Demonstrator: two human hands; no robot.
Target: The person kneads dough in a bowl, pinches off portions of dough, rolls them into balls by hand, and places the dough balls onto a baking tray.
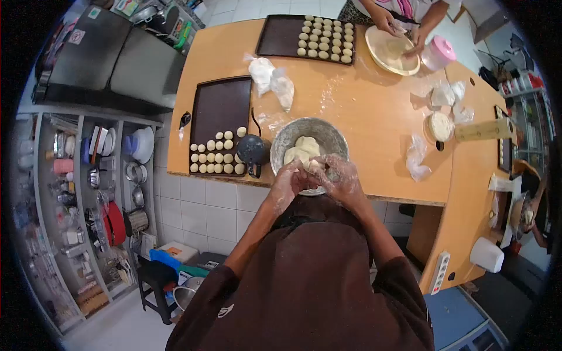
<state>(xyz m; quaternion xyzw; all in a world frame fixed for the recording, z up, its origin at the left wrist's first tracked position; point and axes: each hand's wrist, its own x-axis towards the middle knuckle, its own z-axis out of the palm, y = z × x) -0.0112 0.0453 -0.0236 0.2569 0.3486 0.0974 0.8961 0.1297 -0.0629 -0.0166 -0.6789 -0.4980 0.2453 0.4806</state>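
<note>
A metal bowl (pixel 336 136) dusted with flour stands at the table's near edge, with a lump of pale dough (pixel 301 150) inside. Over its near rim, my left hand (pixel 290 182) and my right hand (pixel 338 178) meet, both floury. Between their curled fingers is a small piece of dough (pixel 312 165), partly hidden by the fingers. Left of the bowl sits a round dark device (pixel 253 150) with a cord. Beyond it, a dark baking tray (pixel 219 105) carries rows of small dough balls (pixel 219 158) at its near end.
Another tray (pixel 278 36) of dough balls lies at the far side. A co-worker's hands (pixel 404 35) work over a cream basin (pixel 377 50). Flour bags (pixel 272 79), a tub of white contents (pixel 440 127), a plastic bag (pixel 417 157) and a power strip (pixel 440 272) lie around.
</note>
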